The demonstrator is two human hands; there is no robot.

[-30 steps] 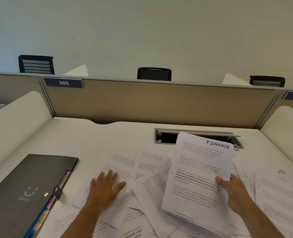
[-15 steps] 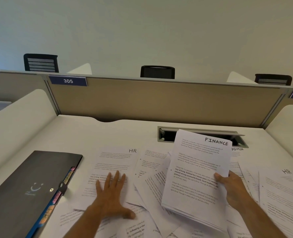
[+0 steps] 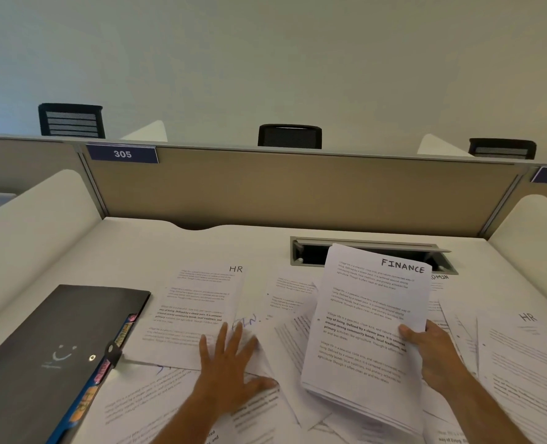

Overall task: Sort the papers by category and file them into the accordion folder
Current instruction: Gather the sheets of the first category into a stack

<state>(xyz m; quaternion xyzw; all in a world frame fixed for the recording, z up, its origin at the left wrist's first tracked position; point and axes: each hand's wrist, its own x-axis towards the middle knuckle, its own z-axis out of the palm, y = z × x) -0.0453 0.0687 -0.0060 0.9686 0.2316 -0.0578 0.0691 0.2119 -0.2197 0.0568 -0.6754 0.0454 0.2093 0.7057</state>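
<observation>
At the lower left of the frame the dark accordion folder (image 3: pixel 51 350) lies closed on the white desk (image 3: pixel 137 248), its coloured index tabs showing along its right edge, well to the left of both hands. Just right of it an HR sheet (image 3: pixel 198 302) lies flat among the loose papers (image 3: pixel 285 302) spread over the desk. The left hand (image 3: pixel 230 366), low in the middle of the frame, lies flat with fingers straight and spread, pressing on those papers, its fingertips at a sheet with blue handwriting. Right of centre, the right hand (image 3: pixel 432 350) grips the right edge of a stack of papers headed FINANCE (image 3: pixel 368 328), thumb on its face, holding it tilted up off the desk. Farther right lies another HR sheet (image 3: pixel 528 344). Compared with half a second ago, the left hand has slid rightward and the blue-inked sheet has been uncovered; the FINANCE stack sits much as it did.
</observation>
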